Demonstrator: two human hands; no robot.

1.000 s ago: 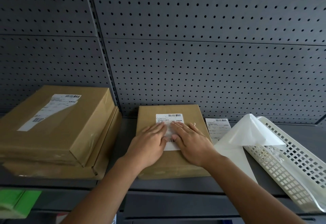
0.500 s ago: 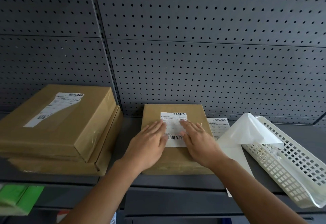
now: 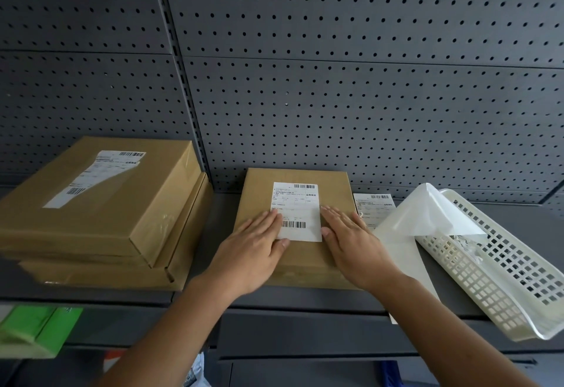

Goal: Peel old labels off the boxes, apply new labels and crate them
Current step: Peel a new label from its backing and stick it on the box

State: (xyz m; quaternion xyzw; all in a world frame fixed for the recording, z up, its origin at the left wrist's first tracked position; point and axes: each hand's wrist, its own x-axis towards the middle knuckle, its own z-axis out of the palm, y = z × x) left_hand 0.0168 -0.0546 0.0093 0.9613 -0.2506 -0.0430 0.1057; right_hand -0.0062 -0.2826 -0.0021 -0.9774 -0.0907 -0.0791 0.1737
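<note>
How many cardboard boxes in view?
3: the centre box under the left hand and right hand; the upper box and lower box stacked at left. More may hide behind.

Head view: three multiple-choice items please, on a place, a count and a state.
1. Where is the white plastic basket relative to the middle cardboard box? A left B right C on top
2. How many barcodes show on that box's label? A one B two C four
3. How are the left hand and right hand? A flat on the box B gripping the basket C fists
Answers: 1 B, it lies to the box's right; 2 B, one at the top, one near the bottom; 3 A, straight fingers press at the label's edges.
</note>
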